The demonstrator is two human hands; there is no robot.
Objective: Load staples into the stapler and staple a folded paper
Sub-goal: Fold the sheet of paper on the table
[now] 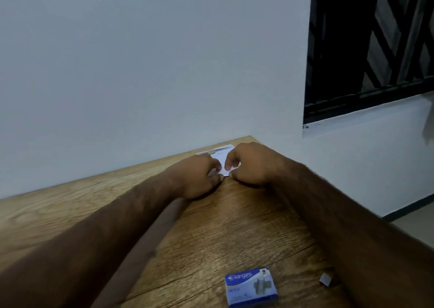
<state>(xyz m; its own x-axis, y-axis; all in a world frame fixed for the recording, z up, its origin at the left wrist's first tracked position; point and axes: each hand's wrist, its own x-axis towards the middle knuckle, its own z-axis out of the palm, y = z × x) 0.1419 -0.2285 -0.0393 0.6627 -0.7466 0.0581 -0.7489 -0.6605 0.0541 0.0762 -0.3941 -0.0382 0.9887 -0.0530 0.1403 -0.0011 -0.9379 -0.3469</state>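
Observation:
A white folded paper (222,160) lies near the far corner of the wooden table (223,225), against the wall. My left hand (197,178) and my right hand (249,164) are both on it, fingers curled and pinching its near edge. Much of the paper is hidden under the hands. A blue staple box (251,286) lies at the near edge of the table. A small grey strip of staples (326,279) lies to its right. No stapler is in view.
A plain wall runs along the table's far side. The table's right edge drops to the floor (408,223). A dark window with a grille (371,49) is at the upper right.

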